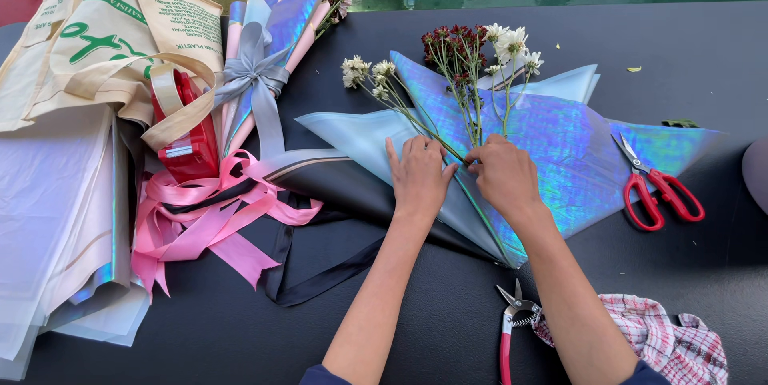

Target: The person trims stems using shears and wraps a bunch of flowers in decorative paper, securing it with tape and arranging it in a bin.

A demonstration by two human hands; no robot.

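Sheets of iridescent blue wrapping paper (560,145) lie fanned out on the dark table (448,41). On them lie several flower stems: white daisies (512,41), dark red blooms (452,41) and a small cream sprig (364,71). My left hand (418,173) rests flat on the paper beside the stems, fingers apart. My right hand (504,170) pinches the green stems where they cross, just right of the left hand.
Red-handled scissors (656,189) lie on the paper's right side. Pink-handled pruners (510,321) and a checked cloth (672,341) sit near my right forearm. Pink ribbon (212,217), a red tape dispenser (188,133), a wrapped bouquet (264,57), a beige tote bag (104,33) and stacked sheets fill the left.
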